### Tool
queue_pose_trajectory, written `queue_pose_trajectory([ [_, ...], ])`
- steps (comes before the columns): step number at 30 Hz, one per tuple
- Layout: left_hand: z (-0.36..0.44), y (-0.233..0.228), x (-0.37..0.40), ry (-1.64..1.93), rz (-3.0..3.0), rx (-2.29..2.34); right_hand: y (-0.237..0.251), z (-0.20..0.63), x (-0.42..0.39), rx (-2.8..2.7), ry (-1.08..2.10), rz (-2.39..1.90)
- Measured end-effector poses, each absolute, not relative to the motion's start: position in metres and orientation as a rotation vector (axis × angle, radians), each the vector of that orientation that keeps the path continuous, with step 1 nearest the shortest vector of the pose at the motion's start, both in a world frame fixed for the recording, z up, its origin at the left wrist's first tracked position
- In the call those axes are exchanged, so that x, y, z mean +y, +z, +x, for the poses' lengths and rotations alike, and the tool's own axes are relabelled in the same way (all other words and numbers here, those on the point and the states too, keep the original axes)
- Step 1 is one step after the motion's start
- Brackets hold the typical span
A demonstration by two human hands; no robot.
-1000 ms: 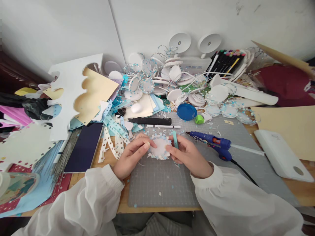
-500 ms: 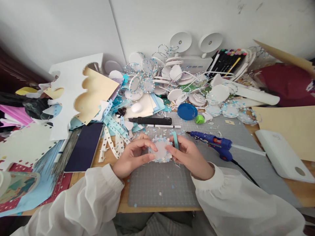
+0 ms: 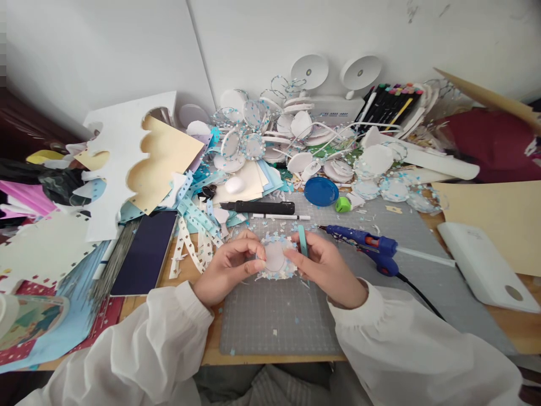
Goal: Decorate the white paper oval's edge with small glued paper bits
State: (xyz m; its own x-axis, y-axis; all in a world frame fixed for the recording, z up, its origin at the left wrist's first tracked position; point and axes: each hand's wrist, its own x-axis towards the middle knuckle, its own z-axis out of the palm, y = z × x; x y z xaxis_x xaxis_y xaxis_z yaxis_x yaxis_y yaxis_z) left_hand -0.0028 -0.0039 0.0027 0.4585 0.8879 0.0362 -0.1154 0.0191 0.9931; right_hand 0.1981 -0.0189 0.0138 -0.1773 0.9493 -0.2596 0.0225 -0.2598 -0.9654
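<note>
Left hand (image 3: 228,267): thumb and forefinger, apart a moment ago, now pinch the left rim of the white disc (image 3: 276,257); right hand (image 3: 327,265) much as before, thumb gripping the disc's right side, teal strip (image 3: 302,241) also in its fingers; disc between both, above gray mat (image 3: 279,321)

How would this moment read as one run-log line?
Left hand: pinching disc at left edge | right hand: holding disc and teal stick | disc: over mat | glue gun: right of disc, tip facing left
</note>
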Motion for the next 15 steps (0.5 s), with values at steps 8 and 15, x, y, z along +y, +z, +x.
queue_pose_trajectory([
  [8, -0.0034, 0.0019, -0.0031, 0.959, 1.331, 0.772, 0.0122, 0.1992, -0.0193, -1.189, 1.55, -1.293],
  [15, -0.0032, 0.0025, -0.0048, 0.984, 1.204, 0.714, 0.0169, 0.1976, -0.0187, -1.124, 1.616, -1.187],
])
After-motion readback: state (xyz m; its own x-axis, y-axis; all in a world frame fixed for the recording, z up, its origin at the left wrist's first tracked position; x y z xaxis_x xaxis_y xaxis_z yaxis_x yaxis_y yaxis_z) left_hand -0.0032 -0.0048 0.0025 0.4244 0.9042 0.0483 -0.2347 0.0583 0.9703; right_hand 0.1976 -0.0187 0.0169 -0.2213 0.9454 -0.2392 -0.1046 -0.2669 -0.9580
